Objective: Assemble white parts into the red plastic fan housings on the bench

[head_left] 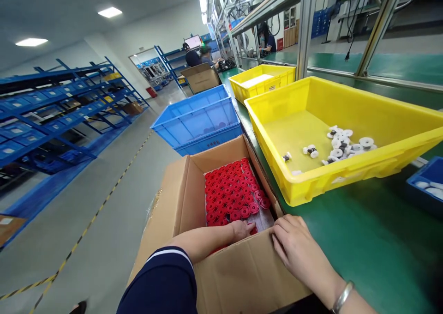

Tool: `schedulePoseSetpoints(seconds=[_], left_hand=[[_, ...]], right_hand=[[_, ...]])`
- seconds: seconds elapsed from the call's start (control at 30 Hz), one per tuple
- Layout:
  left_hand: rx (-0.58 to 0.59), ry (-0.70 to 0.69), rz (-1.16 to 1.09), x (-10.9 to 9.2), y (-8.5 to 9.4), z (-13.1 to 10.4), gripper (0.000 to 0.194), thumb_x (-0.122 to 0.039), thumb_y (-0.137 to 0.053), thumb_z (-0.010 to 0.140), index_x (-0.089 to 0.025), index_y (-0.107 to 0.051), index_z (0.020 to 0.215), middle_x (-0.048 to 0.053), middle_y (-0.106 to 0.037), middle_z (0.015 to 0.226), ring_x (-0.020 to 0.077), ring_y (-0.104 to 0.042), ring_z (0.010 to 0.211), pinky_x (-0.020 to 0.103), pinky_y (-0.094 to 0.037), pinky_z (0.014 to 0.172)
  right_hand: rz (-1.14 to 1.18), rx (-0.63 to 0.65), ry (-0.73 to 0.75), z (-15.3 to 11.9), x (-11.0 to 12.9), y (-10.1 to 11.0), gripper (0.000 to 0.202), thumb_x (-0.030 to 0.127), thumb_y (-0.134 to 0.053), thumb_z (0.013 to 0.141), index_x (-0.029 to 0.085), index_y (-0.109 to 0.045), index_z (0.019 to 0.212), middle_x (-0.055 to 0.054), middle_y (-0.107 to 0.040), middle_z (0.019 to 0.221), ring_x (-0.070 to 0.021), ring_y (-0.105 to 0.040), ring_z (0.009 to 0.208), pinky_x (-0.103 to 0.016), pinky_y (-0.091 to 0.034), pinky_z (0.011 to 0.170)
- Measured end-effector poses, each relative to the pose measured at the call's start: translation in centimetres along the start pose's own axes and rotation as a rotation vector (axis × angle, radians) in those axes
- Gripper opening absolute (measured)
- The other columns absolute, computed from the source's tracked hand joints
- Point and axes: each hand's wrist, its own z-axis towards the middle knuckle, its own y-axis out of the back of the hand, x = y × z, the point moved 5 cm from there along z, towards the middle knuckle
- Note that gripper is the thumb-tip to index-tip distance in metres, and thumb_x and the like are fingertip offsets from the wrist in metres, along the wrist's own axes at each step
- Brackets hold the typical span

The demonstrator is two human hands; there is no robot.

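An open cardboard box (238, 277) stands against the workbench, with rows of round red parts (228, 189) inside. My left hand (242, 230) reaches into the box near its front wall, its fingers closed at a red part (254, 230) that is partly hidden. My right hand (292, 240), with a bracelet at the wrist, lies over the box's front right edge, fingers wrapped on the cardboard. Right of the box, a large yellow bin (297, 184) holds a heap of white spools (341, 143), some with dark windings.
Blue crates (197, 122) stand behind the box, and another yellow bin (263, 76) is farther along the green bench (332, 240). A small blue tray (425, 189) sits at the right. Metal posts (306, 32) rise behind the bins. Two or more people are in the background.
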Motion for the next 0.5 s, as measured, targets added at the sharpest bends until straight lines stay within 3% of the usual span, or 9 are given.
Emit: schedulePoseSetpoints(seconds=[0.1,0.2,0.27,0.37,0.5], left_hand=[[0.074,0.061,-0.098,0.3,0.9,-0.7,0.027,-0.032,-0.061,0.093,-0.021,-0.061,0.118,0.009,-0.059,0.129,0.0236,-0.061,0.109,0.045,-0.054,0.092],[0.033,0.108,-0.252,0.7,3.3,-2.4,0.031,-0.034,-0.065,0.090,-0.018,-0.061,0.117,0.010,-0.055,0.134,0.0265,-0.058,0.115,0.050,-0.050,0.096],[-0.073,0.149,-0.395,0.9,5.3,-4.1,0.040,-0.040,-0.071,0.084,-0.017,-0.061,0.116,0.011,-0.049,0.140,0.0276,-0.057,0.114,0.052,-0.047,0.099],[-0.308,0.233,-0.692,1.0,7.8,-6.5,0.056,-0.059,-0.068,0.079,-0.021,-0.057,0.118,0.010,-0.051,0.136,0.0229,-0.061,0.104,0.043,-0.049,0.096],[-0.546,0.275,-1.207,-0.1,9.5,-8.4,0.073,-0.079,-0.022,0.087,-0.020,-0.055,0.116,0.007,-0.067,0.102,0.0168,-0.067,0.080,0.029,-0.055,0.072]], right_hand=[[-0.002,-0.017,0.011,0.0,0.1,0.2,0.017,0.009,-0.051,0.093,0.019,-0.060,0.083,-0.004,-0.057,0.084,-0.0209,-0.052,0.086,-0.037,-0.039,0.084],[-0.009,-0.034,0.010,0.0,0.1,0.4,0.016,0.009,-0.052,0.093,0.019,-0.059,0.082,-0.003,-0.058,0.083,-0.0204,-0.052,0.085,-0.036,-0.039,0.083],[-0.012,-0.043,0.012,-0.1,0.1,0.5,0.016,0.009,-0.053,0.092,0.019,-0.060,0.081,-0.003,-0.058,0.083,-0.0200,-0.052,0.085,-0.035,-0.039,0.083],[-0.019,-0.046,0.018,-0.1,0.2,0.6,0.017,0.009,-0.053,0.092,0.019,-0.060,0.080,-0.003,-0.059,0.082,-0.0195,-0.052,0.084,-0.035,-0.039,0.082],[-0.040,-0.062,0.029,-0.4,0.4,0.8,0.018,0.009,-0.053,0.092,0.018,-0.059,0.078,-0.003,-0.060,0.081,-0.0190,-0.053,0.083,-0.034,-0.040,0.081]])
